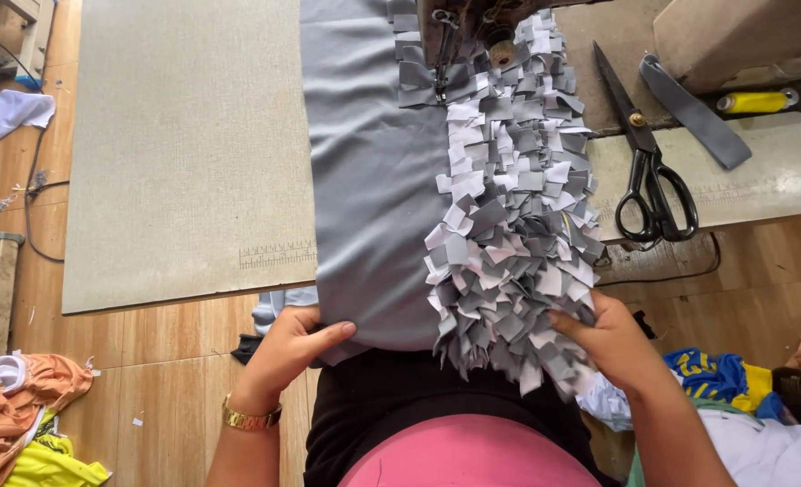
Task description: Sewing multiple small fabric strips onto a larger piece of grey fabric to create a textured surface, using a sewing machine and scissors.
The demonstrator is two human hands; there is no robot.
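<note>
A long grey cloth panel (364,180) lies on the sewing table and hangs over its near edge. Its right half is covered with rows of small grey and white fabric tabs (513,216). My left hand (288,347), with a gold watch on the wrist, grips the plain near-left edge of the cloth. My right hand (603,338) holds the tufted near-right end, fingers buried in the tabs. The far end of the cloth sits under the sewing machine's presser foot (441,54).
Black scissors (649,171) lie right of the cloth beside a grey strip (694,113) and a yellow-handled tool (757,101). The grey table top (184,153) stretches left. Piles of clothes lie on the wooden floor at lower left (22,419) and lower right (725,379).
</note>
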